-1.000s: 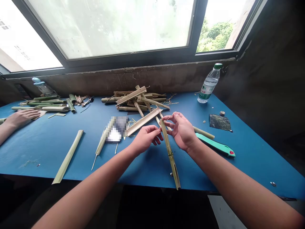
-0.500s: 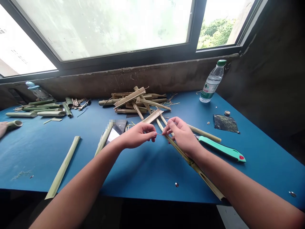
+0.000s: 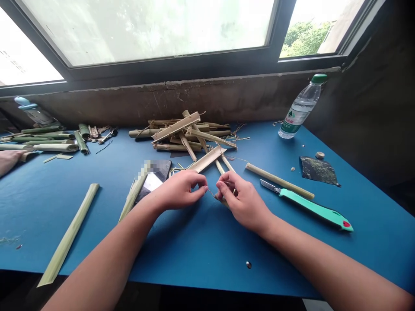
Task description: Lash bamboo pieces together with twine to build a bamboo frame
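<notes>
A short piece of thin twine (image 3: pixel 210 192) spans the gap between my two hands. Thumb and index finger of my left hand (image 3: pixel 186 190) are pinched on its left end. My right hand (image 3: pixel 243 196), fingers bent together, grips the other end. Just under the right fingers shows a bit of a bamboo strip (image 3: pixel 222 200); the hand hides the rest. Beyond the fingers, a split bamboo piece (image 3: pixel 207 160) lies tilted across narrow bamboo sticks (image 3: pixel 227 163). To the right of my right hand rest a bamboo stick (image 3: pixel 280 180) and a green-handled folding saw or knife (image 3: pixel 314 207), its blade out.
A bamboo pile (image 3: pixel 181 134) lies toward the window. A water bottle (image 3: pixel 301 108) stands back right, near dark sandpaper (image 3: pixel 319 170). Split bamboo (image 3: pixel 71 233) overhangs the front edge at left. Another person's hand (image 3: pixel 11 162) touches bamboo at far left.
The view has shifted, so the table's things sit differently in frame. My right hand has come lower, and the long bamboo strip that showed beside my right forearm is now mostly out of sight.
</notes>
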Tool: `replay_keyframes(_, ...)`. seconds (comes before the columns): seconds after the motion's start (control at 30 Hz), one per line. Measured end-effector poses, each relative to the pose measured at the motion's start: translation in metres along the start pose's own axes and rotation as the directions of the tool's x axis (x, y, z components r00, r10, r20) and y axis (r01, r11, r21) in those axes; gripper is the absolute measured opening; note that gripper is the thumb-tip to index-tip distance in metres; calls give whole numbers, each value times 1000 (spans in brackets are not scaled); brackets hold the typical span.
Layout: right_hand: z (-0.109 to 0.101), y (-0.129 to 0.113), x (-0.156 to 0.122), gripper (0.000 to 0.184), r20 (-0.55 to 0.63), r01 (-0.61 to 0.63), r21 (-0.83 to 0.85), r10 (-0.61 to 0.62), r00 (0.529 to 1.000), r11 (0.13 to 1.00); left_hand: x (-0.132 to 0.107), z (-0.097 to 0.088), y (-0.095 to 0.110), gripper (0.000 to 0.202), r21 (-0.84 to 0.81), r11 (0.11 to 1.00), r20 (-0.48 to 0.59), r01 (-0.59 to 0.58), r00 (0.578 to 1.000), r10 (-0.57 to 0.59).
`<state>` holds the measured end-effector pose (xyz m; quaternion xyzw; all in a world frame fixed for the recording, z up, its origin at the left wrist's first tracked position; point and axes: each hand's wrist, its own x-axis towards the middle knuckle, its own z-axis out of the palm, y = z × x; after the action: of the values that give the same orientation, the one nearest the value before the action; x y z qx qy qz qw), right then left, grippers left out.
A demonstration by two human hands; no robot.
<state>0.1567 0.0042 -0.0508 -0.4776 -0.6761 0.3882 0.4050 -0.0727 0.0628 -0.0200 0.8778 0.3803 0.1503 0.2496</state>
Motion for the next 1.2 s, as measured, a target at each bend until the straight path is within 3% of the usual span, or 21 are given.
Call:
replay_keyframes(0.37, 0, 1, 1, 16, -6, 7, -24, -7, 1000, 1000, -4, -10, 4, 18, 42, 999, 100, 2, 995, -6)
replay_keyframes(0.8, 6, -6, -9, 10, 17, 24, -91, -23, 1000, 996, -5, -12, 6, 17, 109, 994, 103, -11, 995, 0)
replay_keyframes(0.9, 7, -6, -9, 11, 25, 25, -95, -23, 999, 995, -5, -14, 4, 14, 166, 986, 21, 29, 999, -33)
replay_keyframes(0.97, 7, -5, -8, 12, 33, 29, -97, -26, 999, 995, -3, -13, -2, 35, 235, 964, -133, 127, 986, -98)
replay_keyframes(1.07, 7, -4, -8, 13, 48, 37, -97, -32, 998, 995, 1, -8, -15, 60, 321, 895, -306, 311, 928, -213)
replay_keyframes(1.2, 8, -4, -9, 9, 59, 34, -81, -29, 998, 996, 4, -5, -21, 39, 367, 847, -279, 385, 914, -294)
